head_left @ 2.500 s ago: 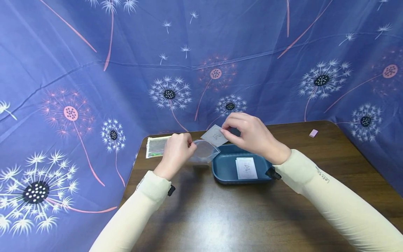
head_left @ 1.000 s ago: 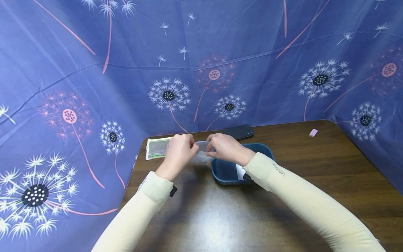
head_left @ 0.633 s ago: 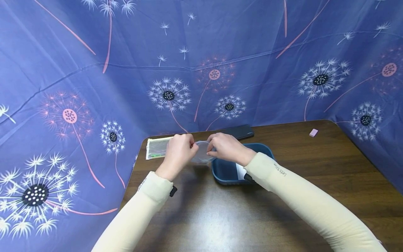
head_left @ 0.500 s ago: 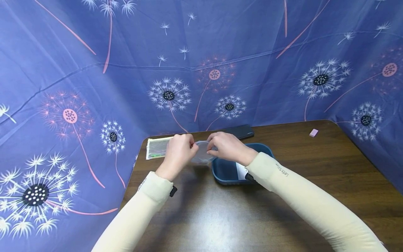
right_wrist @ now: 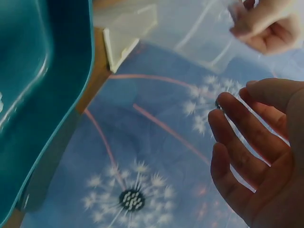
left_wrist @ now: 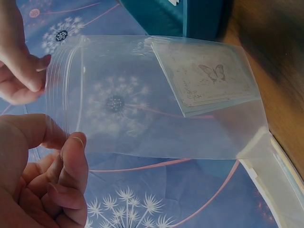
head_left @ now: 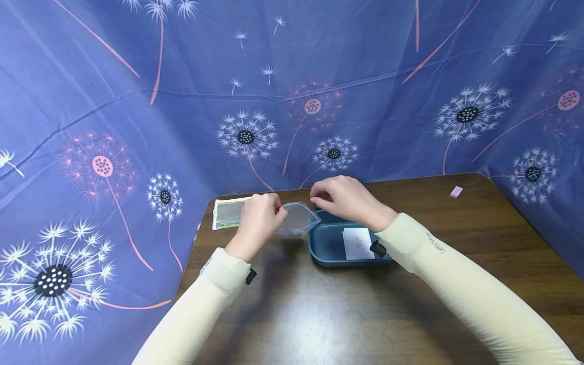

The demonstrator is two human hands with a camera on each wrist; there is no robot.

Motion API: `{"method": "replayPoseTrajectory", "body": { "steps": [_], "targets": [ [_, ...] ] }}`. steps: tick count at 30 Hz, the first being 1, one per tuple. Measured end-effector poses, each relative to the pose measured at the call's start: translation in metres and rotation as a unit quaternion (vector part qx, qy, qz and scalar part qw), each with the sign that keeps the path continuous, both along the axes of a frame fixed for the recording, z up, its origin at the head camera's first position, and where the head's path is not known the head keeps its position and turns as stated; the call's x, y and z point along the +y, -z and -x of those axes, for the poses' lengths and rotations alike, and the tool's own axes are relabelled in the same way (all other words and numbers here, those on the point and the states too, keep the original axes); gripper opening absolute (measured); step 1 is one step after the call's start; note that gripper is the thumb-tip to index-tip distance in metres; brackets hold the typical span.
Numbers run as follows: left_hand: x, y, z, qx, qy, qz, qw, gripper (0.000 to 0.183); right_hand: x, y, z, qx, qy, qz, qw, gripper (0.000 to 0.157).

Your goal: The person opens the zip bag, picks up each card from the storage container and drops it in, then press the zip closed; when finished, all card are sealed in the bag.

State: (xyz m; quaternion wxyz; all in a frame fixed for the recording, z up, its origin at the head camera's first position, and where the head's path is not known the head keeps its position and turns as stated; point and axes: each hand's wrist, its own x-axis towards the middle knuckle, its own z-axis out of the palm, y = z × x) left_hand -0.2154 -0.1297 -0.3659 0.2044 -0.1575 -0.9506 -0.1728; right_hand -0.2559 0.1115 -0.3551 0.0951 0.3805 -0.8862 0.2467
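Clear plastic zip bag (left_wrist: 123,137), raised beside teal plastic tray (head_left: 327,247); pale butterfly-printed paper cards (left_wrist: 213,76) inside. Left grip (head_left: 258,220) pinches bag's mouth; right grip (head_left: 349,201) is loosely spread, empty. One-sided hold may tip, spilling cards.

Right sleeve (head_left: 479,289): dark lettering near the cuff, appears to read "LetsSlim".
Left sleeve (head_left: 191,309): lettering at cuff, not legible.
Butterfly card (left_wrist: 213,76) in clear zip bag (left_wrist: 123,133): script-like print, too small to read.

Blue dandelion-print cloth backdrop (head_left: 365,91), brown wooden table (head_left: 447,218), pale glare (head_left: 315,329).
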Motion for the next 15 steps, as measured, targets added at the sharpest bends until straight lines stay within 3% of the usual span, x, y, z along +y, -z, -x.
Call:
{"method": "replayPoseTrajectory", "body": {
  "steps": [6, 15],
  "targets": [
    [0.0, 0.0, 0.0, -0.001, 0.002, -0.001, 1.0, 0.036, 0.021, 0.009, 0.012, -0.03, 0.043, -0.023, 0.998, 0.006],
    [0.0, 0.001, 0.0, 0.001, 0.002, 0.003, 1.0, 0.035, 0.043, 0.049, 0.027, -0.078, 0.082, -0.091, 0.989, 0.007]
  ]
}}
